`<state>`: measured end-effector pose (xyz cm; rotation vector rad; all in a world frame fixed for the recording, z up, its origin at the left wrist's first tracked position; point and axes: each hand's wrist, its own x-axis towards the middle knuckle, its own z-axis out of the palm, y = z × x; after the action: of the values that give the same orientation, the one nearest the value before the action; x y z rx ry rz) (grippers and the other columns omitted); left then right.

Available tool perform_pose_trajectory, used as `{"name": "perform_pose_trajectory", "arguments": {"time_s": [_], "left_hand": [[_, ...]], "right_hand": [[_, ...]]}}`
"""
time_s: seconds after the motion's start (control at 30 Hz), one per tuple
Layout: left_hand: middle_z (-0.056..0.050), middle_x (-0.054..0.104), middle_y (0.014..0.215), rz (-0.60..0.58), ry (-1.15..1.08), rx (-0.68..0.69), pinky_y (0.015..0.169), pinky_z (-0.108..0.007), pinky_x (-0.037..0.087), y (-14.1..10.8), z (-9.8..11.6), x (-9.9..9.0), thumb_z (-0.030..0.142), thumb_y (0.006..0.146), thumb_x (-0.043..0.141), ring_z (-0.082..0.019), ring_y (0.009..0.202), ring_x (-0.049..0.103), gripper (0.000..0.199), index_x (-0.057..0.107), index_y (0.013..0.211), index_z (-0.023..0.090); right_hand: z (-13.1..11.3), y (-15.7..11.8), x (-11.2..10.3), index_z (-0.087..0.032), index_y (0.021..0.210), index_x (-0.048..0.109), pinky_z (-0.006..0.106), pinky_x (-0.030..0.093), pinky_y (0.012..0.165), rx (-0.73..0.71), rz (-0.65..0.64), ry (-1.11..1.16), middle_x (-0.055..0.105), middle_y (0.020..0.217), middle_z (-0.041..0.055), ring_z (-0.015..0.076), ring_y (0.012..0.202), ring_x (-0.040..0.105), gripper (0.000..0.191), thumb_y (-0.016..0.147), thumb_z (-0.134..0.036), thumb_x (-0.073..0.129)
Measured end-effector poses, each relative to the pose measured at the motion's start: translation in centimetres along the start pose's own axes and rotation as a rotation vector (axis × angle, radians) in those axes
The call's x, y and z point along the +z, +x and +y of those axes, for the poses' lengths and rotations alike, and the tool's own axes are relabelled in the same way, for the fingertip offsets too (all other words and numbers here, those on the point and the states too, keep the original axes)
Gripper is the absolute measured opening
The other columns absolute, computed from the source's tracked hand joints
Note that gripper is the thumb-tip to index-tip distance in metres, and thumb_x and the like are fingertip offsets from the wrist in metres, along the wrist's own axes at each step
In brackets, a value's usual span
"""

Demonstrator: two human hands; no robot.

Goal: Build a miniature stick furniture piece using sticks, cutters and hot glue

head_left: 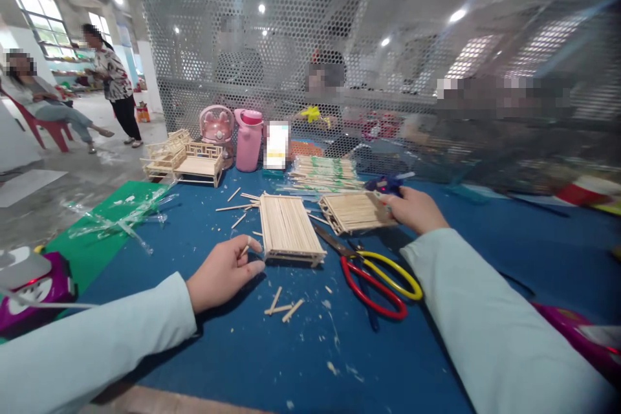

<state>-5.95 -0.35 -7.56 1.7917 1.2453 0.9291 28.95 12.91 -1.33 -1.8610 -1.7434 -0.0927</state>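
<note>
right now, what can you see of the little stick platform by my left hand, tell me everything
The stick platform is a pale, wooden-looking rectangle, its top made of thin sticks laid side by side, running away from you. A low frame shows under the near edge. It stands on the blue tabletop, between your left hand and the scissors. The fingertips are at its near left corner; whether they touch is unclear. Its underside is hidden.
</note>
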Motion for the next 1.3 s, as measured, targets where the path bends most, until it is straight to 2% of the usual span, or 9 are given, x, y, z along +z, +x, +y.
{"name": "perform_pose_trajectory", "arguments": {"time_s": [0.17, 0.33, 0.47, 0.53, 0.63, 0.77, 0.87, 1.1, 1.3], "left_hand": [[0.010, 0.030, 0.050, 0.013, 0.054, -0.012, 0.048, -0.021, 0.024, 0.0, 0.1, 0.2, 0.028, 0.076, 0.057, -0.009, 0.047, 0.029, 0.019, 0.059, 0.091, 0.016], [0.004, 0.049, 0.055, 0.046, 0.226, -0.057, 0.050, -0.023, 0.025, 0.9, 0.7, 0.9, 0.040, 0.073, 0.061, -0.013, 0.052, 0.043, 0.027, 0.065, 0.087, 0.018], [0.000, 0.057, 0.057, 0.046, 0.298, -0.053, 0.051, -0.024, 0.026, 1.3, 0.8, 1.3, 0.039, 0.076, 0.056, -0.014, 0.052, 0.047, 0.023, 0.067, 0.072, 0.019], [0.000, 0.057, 0.056, 0.043, 0.304, -0.042, 0.050, -0.024, 0.026, 0.9, 0.8, 1.4, 0.037, 0.077, 0.054, -0.014, 0.051, 0.046, 0.023, 0.066, 0.069, 0.019], [0.001, 0.056, 0.054, 0.019, 0.323, -0.023, 0.049, -0.023, 0.025, 0.0, 1.0, 1.3, 0.036, 0.078, 0.054, -0.013, 0.050, 0.045, 0.023, 0.064, 0.068, 0.019], [0.001, 0.056, 0.055, -0.044, 0.409, -0.010, 0.049, -0.023, 0.026, -0.8, 1.7, 0.9, 0.038, 0.080, 0.052, -0.013, 0.049, 0.045, 0.022, 0.062, 0.073, 0.019], [0.000, 0.058, 0.059, -0.101, 0.482, -0.005, 0.050, -0.024, 0.028, -0.9, 2.4, 0.4, 0.039, 0.079, 0.052, -0.014, 0.052, 0.048, 0.021, 0.061, 0.077, 0.020], [0.001, 0.053, 0.063, -0.084, 0.510, -0.039, 0.055, -0.026, 0.032, -0.8, 2.0, -1.1, 0.020, 0.071, 0.048, -0.015, 0.056, 0.047, 0.014, 0.053, 0.084, 0.019], [0.003, 0.049, 0.061, -0.085, 0.509, -0.038, 0.055, -0.027, 0.030, -0.6, 1.6, -1.0, 0.018, 0.072, 0.046, -0.015, 0.055, 0.045, 0.017, 0.053, 0.087, 0.020]], "right_hand": [[-3.4, -0.8, -2.2, -0.003, 0.098, 0.063, 0.038, 0.042, 0.077, 0.168, 0.107, 0.036, 0.065, 0.089, 0.0216, 0.0270, 0.089, 0.059, 0.030, 0.084, -0.025, 0.050], [-6.3, -2.7, -3.0, -0.009, 0.090, 0.063, 0.028, 0.042, 0.070, 0.093, 0.181, 0.205, 0.062, 0.066, 0.0075, 0.0174, 0.068, 0.056, 0.028, 0.081, -0.031, 0.048], [-7.5, -5.8, -2.8, -0.017, 0.068, 0.060, 0.028, 0.042, 0.068, 0.002, 0.155, 0.309, 0.057, 0.061, 0.0032, 0.0156, 0.063, 0.053, 0.023, 0.077, -0.035, 0.049], [-7.6, -7.3, -3.0, -0.020, 0.054, 0.055, 0.029, 0.042, 0.071, -0.037, 0.121, 0.330, 0.057, 0.061, 0.0038, 0.0157, 0.064, 0.052, 0.029, 0.075, -0.038, 0.048], [-7.5, -9.0, -3.7, -0.021, 0.045, 0.052, 0.031, 0.043, 0.069, -0.108, -0.049, 0.404, 0.055, 0.055, 0.0034, 0.0157, 0.058, 0.051, 0.040, 0.072, -0.051, 0.050], [-7.5, -10.2, -4.7, -0.020, 0.047, 0.053, 0.032, 0.043, 0.060, -0.210, -0.376, 0.555, 0.055, 0.049, 0.0034, 0.0156, 0.050, 0.050, 0.053, 0.069, -0.068, 0.051], [-7.8, -11.0, -4.9, -0.020, 0.052, 0.055, 0.031, 0.042, 0.051, -0.257, -0.495, 0.601, 0.054, 0.047, 0.0023, 0.0147, 0.044, 0.048, 0.054, 0.070, -0.071, 0.051], [-8.2, -12.1, -4.6, -0.020, 0.051, 0.061, 0.029, 0.044, 0.045, -0.448, -0.539, 0.497, 0.053, 0.046, 0.0029, 0.0156, 0.044, 0.050, 0.054, 0.078, -0.065, 0.045], [-8.9, -12.1, -4.4, -0.023, 0.042, 0.055, 0.033, 0.052, 0.063, -0.621, -0.466, 0.439, 0.058, 0.050, 0.0037, 0.0156, 0.045, 0.050, 0.055, 0.084, -0.056, 0.042]]}}
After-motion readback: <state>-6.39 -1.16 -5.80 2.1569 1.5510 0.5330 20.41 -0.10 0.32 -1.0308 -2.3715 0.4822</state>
